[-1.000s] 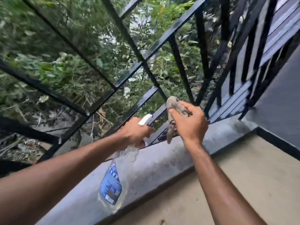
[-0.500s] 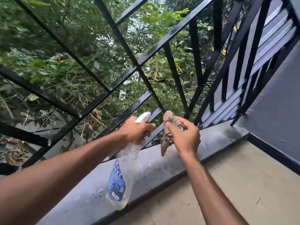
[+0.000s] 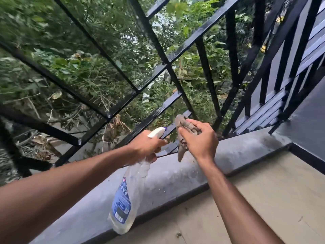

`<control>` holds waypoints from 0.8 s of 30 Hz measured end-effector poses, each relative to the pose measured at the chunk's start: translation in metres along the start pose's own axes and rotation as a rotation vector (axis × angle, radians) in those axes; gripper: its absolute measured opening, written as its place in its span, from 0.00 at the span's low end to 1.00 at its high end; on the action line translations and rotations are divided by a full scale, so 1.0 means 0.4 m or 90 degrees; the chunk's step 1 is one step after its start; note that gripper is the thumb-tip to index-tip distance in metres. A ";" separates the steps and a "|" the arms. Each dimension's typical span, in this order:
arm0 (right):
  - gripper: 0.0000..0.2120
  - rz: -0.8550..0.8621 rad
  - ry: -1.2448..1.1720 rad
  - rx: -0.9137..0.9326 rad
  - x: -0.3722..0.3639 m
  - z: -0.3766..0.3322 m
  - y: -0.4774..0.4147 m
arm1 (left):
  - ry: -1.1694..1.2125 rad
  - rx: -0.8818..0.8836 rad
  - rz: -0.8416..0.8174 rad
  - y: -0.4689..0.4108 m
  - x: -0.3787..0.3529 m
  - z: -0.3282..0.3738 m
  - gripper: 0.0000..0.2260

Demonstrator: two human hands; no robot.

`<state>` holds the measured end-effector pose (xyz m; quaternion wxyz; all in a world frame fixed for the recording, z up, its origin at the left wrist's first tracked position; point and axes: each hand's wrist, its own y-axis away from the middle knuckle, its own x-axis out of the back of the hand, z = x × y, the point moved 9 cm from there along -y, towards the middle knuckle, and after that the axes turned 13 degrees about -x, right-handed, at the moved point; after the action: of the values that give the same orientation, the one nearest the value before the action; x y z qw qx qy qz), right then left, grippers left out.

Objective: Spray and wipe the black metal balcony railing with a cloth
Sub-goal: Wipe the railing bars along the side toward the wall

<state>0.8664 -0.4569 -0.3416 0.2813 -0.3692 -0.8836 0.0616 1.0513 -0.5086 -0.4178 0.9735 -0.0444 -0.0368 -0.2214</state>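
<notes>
So, our left grip (image 3: pixel 146 147) clutched the spray bottle (image 3: pixel 123 199), hanging tilted over the grey ledge (image 3: pixel 237 152); our right grip (image 3: pixel 198 140) squeezed the bunched cloth (image 3: pixel 182 123) low by the black railing (image 3: pixel 153 115).

Grey ledge (image 3: pixel 246 148) (dusty, mottled), beige floor (image 3: pixel 281 191) just inside it, green foliage (image 3: pixel 70 67) beyond it.
</notes>
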 end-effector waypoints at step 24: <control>0.19 -0.011 0.021 0.042 -0.061 -0.012 0.039 | -0.106 0.081 -0.018 0.132 0.085 -0.095 0.09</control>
<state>0.8924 -0.4630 -0.3533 0.3085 -0.3532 -0.8794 0.0823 1.1068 -0.4797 -0.4561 0.9647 -0.0002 -0.1323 -0.2278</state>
